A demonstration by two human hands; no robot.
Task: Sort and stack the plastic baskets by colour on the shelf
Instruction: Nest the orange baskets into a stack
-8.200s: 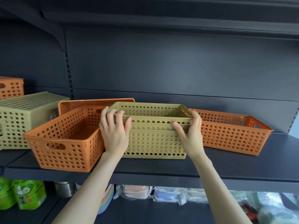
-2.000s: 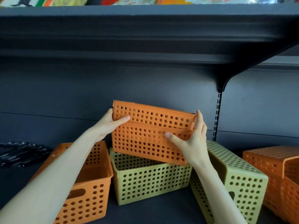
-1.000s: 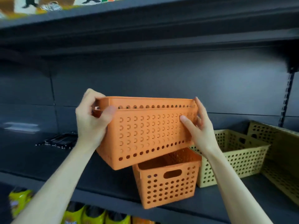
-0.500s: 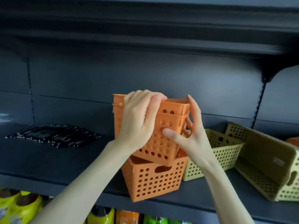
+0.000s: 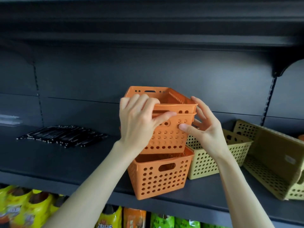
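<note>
Two nested orange baskets (image 5: pixel 166 134) are held between my hands, their bottom lowered into the mouth of a third orange basket (image 5: pixel 159 175) that stands at the front of the dark shelf (image 5: pixel 65 162). My left hand (image 5: pixel 138 124) grips the near left rim, fingers over the top edge. My right hand (image 5: pixel 204 127) presses the right end, thumb on the front wall. Behind to the right stands a green basket (image 5: pixel 213 160). Another green basket (image 5: pixel 273 162) lies on its side at the far right.
A flat black packet (image 5: pixel 64 135) lies on the shelf to the left. The upper shelf (image 5: pixel 148 30) hangs low overhead. Below the shelf edge stand yellow, orange and green snack bags (image 5: pixel 24 209). A sliver of orange (image 5: pixel 301 137) shows at the right edge.
The held orange baskets have come down a little into the standing orange basket and now sit squarer over it. My left hand has shifted to the rim, and my right hand to the end wall.
</note>
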